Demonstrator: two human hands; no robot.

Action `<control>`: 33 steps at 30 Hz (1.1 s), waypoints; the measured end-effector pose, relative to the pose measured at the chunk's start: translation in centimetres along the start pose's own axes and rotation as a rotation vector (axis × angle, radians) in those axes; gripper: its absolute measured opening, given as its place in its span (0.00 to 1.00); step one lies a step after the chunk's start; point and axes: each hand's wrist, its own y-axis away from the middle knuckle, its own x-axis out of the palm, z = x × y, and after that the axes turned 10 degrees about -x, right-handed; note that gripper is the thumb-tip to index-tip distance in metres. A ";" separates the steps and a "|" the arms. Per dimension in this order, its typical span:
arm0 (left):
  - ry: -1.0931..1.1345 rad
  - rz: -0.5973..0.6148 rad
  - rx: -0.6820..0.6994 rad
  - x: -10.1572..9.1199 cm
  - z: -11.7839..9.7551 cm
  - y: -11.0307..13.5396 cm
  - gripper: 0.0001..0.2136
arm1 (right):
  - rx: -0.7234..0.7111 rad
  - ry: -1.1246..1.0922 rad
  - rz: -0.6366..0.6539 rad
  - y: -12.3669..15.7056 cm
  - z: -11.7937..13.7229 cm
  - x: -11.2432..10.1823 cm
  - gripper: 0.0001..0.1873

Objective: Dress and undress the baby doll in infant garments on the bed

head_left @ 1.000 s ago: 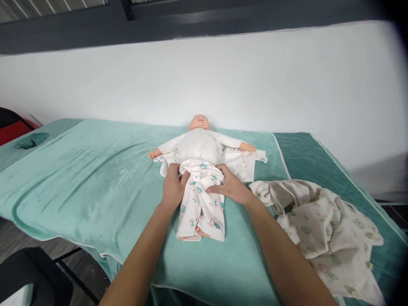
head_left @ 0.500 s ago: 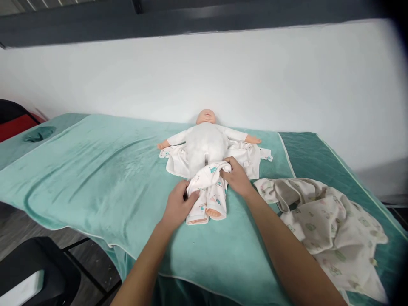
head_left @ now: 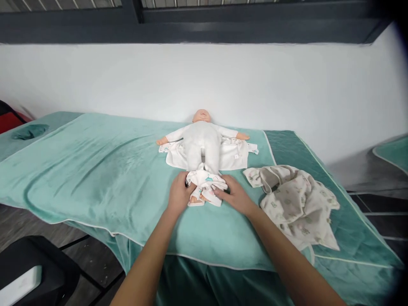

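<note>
On its back lies a baby doll [head_left: 202,138] with a white cloth body, its head toward the wall and its feet toward me. White printed baby pants [head_left: 207,178] are bunched round its lower legs, and the feet show at the cuffs. My left hand [head_left: 180,193] grips the pants at their left side, thumb on top. On the right side my right hand [head_left: 234,193] pinches the same cloth between thumb and fingers. Beneath the doll an opened white baby shirt [head_left: 234,155] is spread, its printed sleeves out to both sides.
A crumpled printed cloth [head_left: 296,204] lies to the right of the doll. Green velvety covers [head_left: 105,170] spread over the bed, which has a face hole [head_left: 30,131] at far left. A black stool [head_left: 38,267] with a white object on it stands at lower left. Behind is a white wall.
Both hands have drawn the pants down the doll's legs toward the feet, baring the white thighs and knees. The pants are more bunched. The view has shifted slightly.
</note>
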 end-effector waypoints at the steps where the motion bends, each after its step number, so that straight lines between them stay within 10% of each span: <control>1: 0.010 0.000 0.005 -0.1 -0.1 0.0 0.12 | -0.004 -0.005 0.002 0.8 0.4 0.2 0.27; 4: 0.031 0.029 -0.024 -0.7 -0.9 0.4 0.11 | 0.009 0.036 -0.014 2.0 1.7 0.5 0.44; 19: -0.135 0.717 -0.040 -13.5 -7.4 5.3 0.15 | 0.213 -0.292 0.372 0.5 11.6 -6.9 0.21; 25: -0.131 0.569 0.112 -18.5 -12.7 3.5 0.15 | 0.098 -0.448 0.643 -3.9 17.1 -11.5 0.22; 33: -0.524 0.337 0.028 -24.4 -14.9 -1.7 0.15 | -0.063 -0.338 0.338 -10.1 21.0 -8.1 0.18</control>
